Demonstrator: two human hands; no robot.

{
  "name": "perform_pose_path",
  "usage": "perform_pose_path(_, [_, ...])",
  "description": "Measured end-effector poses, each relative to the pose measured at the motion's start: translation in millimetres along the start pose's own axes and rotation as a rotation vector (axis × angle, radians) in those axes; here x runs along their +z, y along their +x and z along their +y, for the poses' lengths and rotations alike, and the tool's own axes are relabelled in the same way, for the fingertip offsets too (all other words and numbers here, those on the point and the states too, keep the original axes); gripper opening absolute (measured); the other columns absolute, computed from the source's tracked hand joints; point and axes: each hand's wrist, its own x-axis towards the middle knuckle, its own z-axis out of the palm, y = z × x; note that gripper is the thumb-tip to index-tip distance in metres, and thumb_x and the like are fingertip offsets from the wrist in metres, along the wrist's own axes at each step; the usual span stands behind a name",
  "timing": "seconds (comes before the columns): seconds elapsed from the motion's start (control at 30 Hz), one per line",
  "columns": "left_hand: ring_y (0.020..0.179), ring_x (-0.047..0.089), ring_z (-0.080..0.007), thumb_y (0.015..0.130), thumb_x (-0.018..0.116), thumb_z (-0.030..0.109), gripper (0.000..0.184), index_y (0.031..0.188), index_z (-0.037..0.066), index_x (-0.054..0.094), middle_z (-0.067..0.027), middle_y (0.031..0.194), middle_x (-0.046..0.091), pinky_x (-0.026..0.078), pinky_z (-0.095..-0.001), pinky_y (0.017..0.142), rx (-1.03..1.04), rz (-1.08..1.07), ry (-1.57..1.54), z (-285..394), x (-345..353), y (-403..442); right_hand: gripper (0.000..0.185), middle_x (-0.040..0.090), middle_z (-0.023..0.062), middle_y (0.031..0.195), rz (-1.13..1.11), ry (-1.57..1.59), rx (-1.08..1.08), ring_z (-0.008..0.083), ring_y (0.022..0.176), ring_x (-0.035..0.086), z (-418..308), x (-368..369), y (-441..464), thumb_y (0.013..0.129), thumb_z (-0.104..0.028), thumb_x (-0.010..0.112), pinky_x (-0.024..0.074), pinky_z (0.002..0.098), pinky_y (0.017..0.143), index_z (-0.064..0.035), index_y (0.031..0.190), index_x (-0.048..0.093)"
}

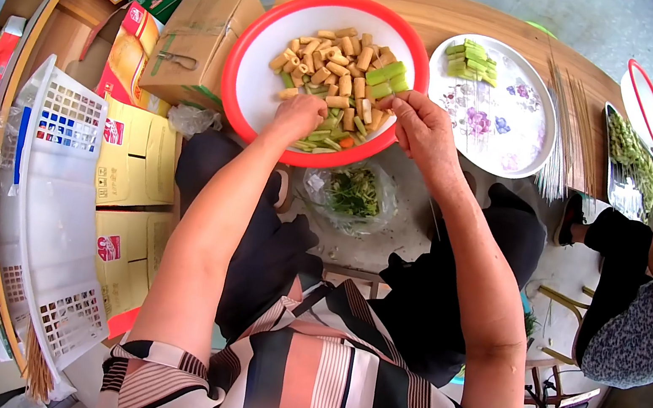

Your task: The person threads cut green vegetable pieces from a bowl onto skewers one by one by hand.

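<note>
A white basin with a red rim (245, 29) holds short tan tube-shaped pieces (337, 60) and cut green stalk pieces (322, 137). My left hand (299, 117) is inside the basin, fingers curled down at the pieces; what they grip is hidden. Over the basin's right rim, my right hand (424, 130) is closed in a pinch on a thin skewer, partly hidden by the hand. Several green stalk pieces (386, 79) sit side by side at its far end, above the tan pieces. To the right, a white flowered tray (526, 133) carries similar green skewers (472, 61).
Loose skewers (562, 126) lie right of the tray on the wooden table (459, 16). A bag of greens (354, 191) is below the basin. Cardboard boxes (202, 43) and a white plastic rack (60, 187) stand left. Another person (639, 322) sits right by a metal tray of greens (628, 162).
</note>
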Motion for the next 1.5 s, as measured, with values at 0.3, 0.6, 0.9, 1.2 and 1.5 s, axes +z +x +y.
perform_pose_path(0.3, [0.083, 0.062, -0.0272, 0.071, 0.067, 0.013, 0.015, 0.085, 0.008, 0.065, -0.0104, 0.084, 0.066, 0.048, -0.0375, 0.071, 0.08, -0.095, -0.139, 3, -2, -6, 0.02, 0.041, -0.0048, 0.053, -0.025, -0.036, 0.029, 0.0039, 0.047, 0.037, -4, 6, 1, 0.093, -0.012, 0.048, 0.0309, 0.0217, 0.044, 0.0013, 0.09, 0.063])
perform_pose_path(0.6, [0.069, 0.063, -0.0141, 0.082, 0.062, 0.012, 0.012, 0.091, 0.005, 0.065, -0.0069, 0.079, 0.066, 0.049, -0.0275, 0.065, -0.024, -0.018, -0.655, 25, -25, -4, 0.019, 0.043, -0.0029, 0.054, -0.017, -0.109, -0.012, 0.0048, 0.049, 0.038, 3, 8, 3, 0.092, -0.013, 0.05, 0.0333, 0.0228, 0.046, 0.0002, 0.09, 0.063])
perform_pose_path(0.9, [0.077, 0.061, -0.014, 0.092, 0.054, 0.011, 0.024, 0.113, 0.001, 0.054, -0.0066, 0.091, 0.062, 0.054, -0.0322, 0.074, -0.023, -0.033, -1.683, 45, -61, -14, 0.019, 0.044, -0.0021, 0.056, -0.073, -0.079, 0.058, 0.0054, 0.051, 0.04, 9, 12, 2, 0.092, -0.014, 0.051, 0.0339, 0.0232, 0.046, -0.0003, 0.087, 0.063])
perform_pose_path(1.2, [0.087, 0.063, -0.0203, 0.088, 0.057, 0.005, 0.018, 0.105, -0.001, 0.058, -0.0092, 0.095, 0.062, 0.054, -0.0322, 0.08, -0.017, 0.059, -1.879, 54, -74, -19, 0.018, 0.045, -0.0016, 0.056, -0.092, -0.139, 0.048, 0.0066, 0.052, 0.042, 13, 17, 6, 0.091, -0.014, 0.051, 0.0358, 0.0239, 0.048, -0.0004, 0.088, 0.063])
perform_pose_path(1.5, [0.086, 0.063, -0.0203, 0.086, 0.061, 0.005, 0.024, 0.109, -0.002, 0.058, -0.0102, 0.096, 0.063, 0.054, -0.0327, 0.08, -0.079, 0.146, -1.723, 49, -75, -17, 0.019, 0.047, 0.0, 0.057, -0.092, -0.165, 0.045, 0.0074, 0.053, 0.044, 16, 20, 6, 0.091, -0.015, 0.051, 0.0382, 0.0244, 0.05, -0.0005, 0.089, 0.064])
